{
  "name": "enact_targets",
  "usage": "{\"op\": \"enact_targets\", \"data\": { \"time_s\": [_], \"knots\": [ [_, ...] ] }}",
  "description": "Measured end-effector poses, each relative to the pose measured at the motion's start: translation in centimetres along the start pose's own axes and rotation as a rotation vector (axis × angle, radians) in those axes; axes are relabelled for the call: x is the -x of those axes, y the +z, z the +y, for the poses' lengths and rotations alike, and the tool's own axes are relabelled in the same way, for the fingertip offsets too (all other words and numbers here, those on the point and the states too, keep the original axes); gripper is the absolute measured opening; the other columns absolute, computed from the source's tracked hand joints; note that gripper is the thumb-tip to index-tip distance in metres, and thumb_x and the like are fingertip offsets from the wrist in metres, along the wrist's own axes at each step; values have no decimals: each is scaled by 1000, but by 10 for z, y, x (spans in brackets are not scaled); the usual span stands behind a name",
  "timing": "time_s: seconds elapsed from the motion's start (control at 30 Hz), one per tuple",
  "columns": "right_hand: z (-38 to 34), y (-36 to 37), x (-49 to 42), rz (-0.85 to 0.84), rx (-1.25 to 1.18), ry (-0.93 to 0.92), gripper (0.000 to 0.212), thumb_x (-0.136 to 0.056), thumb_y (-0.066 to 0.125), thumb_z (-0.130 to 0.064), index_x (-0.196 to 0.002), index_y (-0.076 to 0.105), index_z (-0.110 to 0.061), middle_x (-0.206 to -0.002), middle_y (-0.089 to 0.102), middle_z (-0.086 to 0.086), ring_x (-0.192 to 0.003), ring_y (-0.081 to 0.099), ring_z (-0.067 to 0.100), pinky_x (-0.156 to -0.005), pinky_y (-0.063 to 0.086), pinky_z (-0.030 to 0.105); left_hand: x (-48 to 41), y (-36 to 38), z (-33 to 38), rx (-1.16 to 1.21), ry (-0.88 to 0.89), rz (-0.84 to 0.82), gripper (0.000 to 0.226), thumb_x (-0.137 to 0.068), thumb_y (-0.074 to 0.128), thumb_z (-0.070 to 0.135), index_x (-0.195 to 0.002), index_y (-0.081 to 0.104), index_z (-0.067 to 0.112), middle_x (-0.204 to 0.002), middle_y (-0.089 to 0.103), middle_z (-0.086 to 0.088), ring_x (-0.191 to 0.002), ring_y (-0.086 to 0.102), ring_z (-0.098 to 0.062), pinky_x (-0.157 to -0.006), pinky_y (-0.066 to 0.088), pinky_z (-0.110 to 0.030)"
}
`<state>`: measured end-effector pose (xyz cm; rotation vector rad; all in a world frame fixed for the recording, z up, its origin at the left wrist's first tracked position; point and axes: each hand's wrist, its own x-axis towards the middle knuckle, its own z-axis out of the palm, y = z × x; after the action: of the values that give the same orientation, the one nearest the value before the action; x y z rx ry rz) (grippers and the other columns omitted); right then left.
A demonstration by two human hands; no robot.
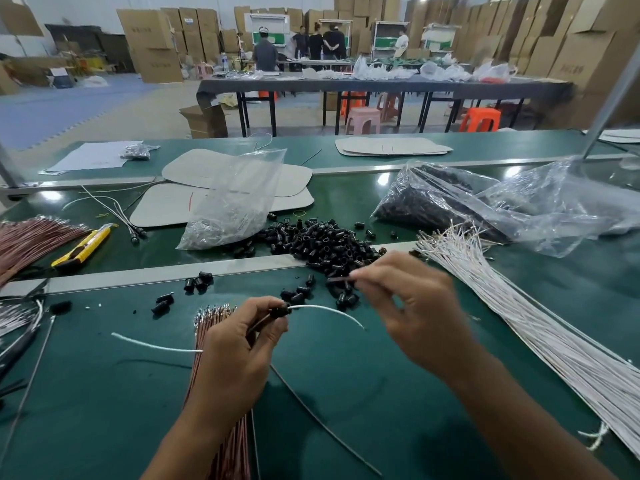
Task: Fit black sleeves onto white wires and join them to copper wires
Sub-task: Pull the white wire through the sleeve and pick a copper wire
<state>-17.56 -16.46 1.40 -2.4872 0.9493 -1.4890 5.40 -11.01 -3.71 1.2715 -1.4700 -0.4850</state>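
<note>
The left hand (242, 336) pinches a black sleeve (281, 310) between thumb and forefinger, its other fingers curled beneath. A white wire (325, 311) leaves the sleeve's right end, its long axis running left to right before it bows down towards the green bench mat (381, 375). Another length of white wire (156, 344) lies flat to the left of that hand, also left to right. Under the left wrist lies a bundle of copper wires (221, 393), long axis near to far, its terminal ends pointing away. The right hand (412, 306) pinches a second black sleeve (337, 279) at its fingertips; the sleeve is blurred and lies roughly level, pointing left. Just beyond is a loose pile of black sleeves (329, 244) that spills across a metal strip (138, 271) dividing the mat. To the right, a sheaf of white wires (536, 327) slants from far-left to near-right. Farther left lie a yellow utility knife (85, 245) and more copper wires (31, 237). Behind the pile stand a clear bag (239, 199) of small parts and a larger bag (433, 199) of dark ones, with grey card sheets (166, 206) under the first. Beyond the bench, the hall holds a long cloth-covered table (381, 86), pink (363, 119) and orange stools (479, 119), standing people (265, 53) and stacked cartons (152, 39) whose print is too blurred to read.
</note>
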Motion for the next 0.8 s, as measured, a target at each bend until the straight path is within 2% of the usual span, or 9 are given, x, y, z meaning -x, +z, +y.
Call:
{"op": "enact_targets", "data": {
  "time_s": [0.07,0.13,0.27,0.4,0.53,0.63,0.67,0.73,0.8],
  "knots": [
    [-5,19,8,-79,36,-26,8,-93,71,-10,-96,77,-7,-89,66,0,-80,62,18,-70,53,36,1,2,1,-21,20,-17,25,-84,72,15,-101,68,33,-92,72,21,-87,70,-4,-78,57,-22],
    [-6,28,14,-120,55,-30,10,-95,69,-13,-95,76,-7,-89,64,1,-80,60,20,-68,52,38,2,4,1,-31,39,-22,31,-83,74,8,-101,68,33,-94,71,21,-89,70,-3,-79,56,-22],
    [-4,30,19,-141,76,-34,11,-96,66,-16,-94,75,-9,-88,61,-1,-78,56,18,-66,50,38,3,7,-1,3,52,-24,22,-83,71,21,-97,68,38,-91,72,18,-84,71,-7,-75,57,-24],
    [-6,32,21,-144,84,-31,12,-97,65,-17,-94,74,-10,-87,60,-1,-76,55,18,-65,49,36,2,8,0,11,66,-60,26,-84,65,28,-103,66,47,-88,73,16,-79,70,-7,-71,53,-14],
    [-13,36,22,-124,108,-49,13,-97,64,-15,-91,74,-7,-85,60,1,-74,55,20,-60,50,38,2,9,-1,-43,90,-84,17,-89,61,26,-98,66,40,-82,70,12,-72,65,-10,-65,52,-21],
    [-16,33,23,-73,172,-73,14,-96,65,-14,-87,73,-6,-84,60,2,-73,54,21,-57,50,38,2,8,-1,-39,86,-89,14,-91,57,26,-98,66,34,-82,68,12,-70,63,-11,-63,49,-18],
    [-18,32,23,-51,196,-91,14,-96,66,-14,-85,72,-6,-84,60,2,-72,53,21,-55,49,38,2,7,-2,-24,78,-92,14,-92,55,27,-98,66,33,-81,67,10,-67,61,-11,-61,48,-19],
    [-26,32,26,-30,221,-150,13,-94,66,-12,-84,71,-6,-83,60,4,-70,50,21,-52,46,38,2,7,-3,11,51,-91,14,-93,53,30,-95,67,32,-76,64,0,-59,54,-15,-56,48,-33],
    [-36,35,32,-70,231,-223,9,-93,67,-9,-85,71,-7,-82,60,4,-68,49,21,-49,44,38,3,5,-2,29,29,-94,16,-93,50,35,-90,65,31,-71,60,-8,-58,51,-26,-53,44,-42]
  ]
}}
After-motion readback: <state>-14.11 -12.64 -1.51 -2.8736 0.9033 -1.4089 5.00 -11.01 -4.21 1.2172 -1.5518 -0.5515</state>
